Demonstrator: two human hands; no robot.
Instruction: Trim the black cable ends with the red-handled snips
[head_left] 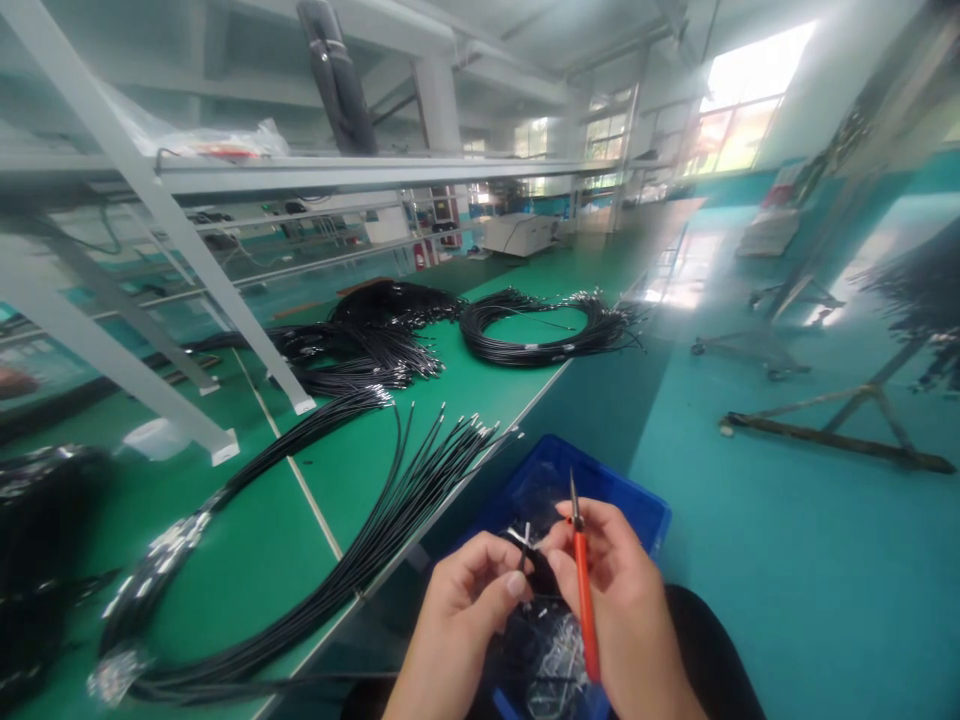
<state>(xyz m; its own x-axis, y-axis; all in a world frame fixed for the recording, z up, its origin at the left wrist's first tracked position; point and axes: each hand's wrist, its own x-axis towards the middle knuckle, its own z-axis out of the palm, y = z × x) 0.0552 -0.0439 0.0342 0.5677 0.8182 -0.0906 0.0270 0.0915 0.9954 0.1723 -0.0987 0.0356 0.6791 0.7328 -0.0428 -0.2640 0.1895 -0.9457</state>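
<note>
My left hand (476,590) is closed, pinching a black cable (523,558) between thumb and fingers. Its white tip (527,533) points up. My right hand (615,570) is closed around a slim tool with a red handle (583,600) and a dark pointed metal tip (574,490); its exact kind is unclear. The right thumb and forefinger come close to the cable end, and whether they touch it I cannot tell. Below both hands stands a blue bin (649,500) with clear plastic scraps (555,665) inside.
On the green workbench (240,560) lies a large loop of black cables (300,640) with bare metal ends. Farther back are another cable coil (517,350) and a pile of cables (397,300). White shelf posts (202,300) rise at left. A wheeled metal stand (832,430) is at right.
</note>
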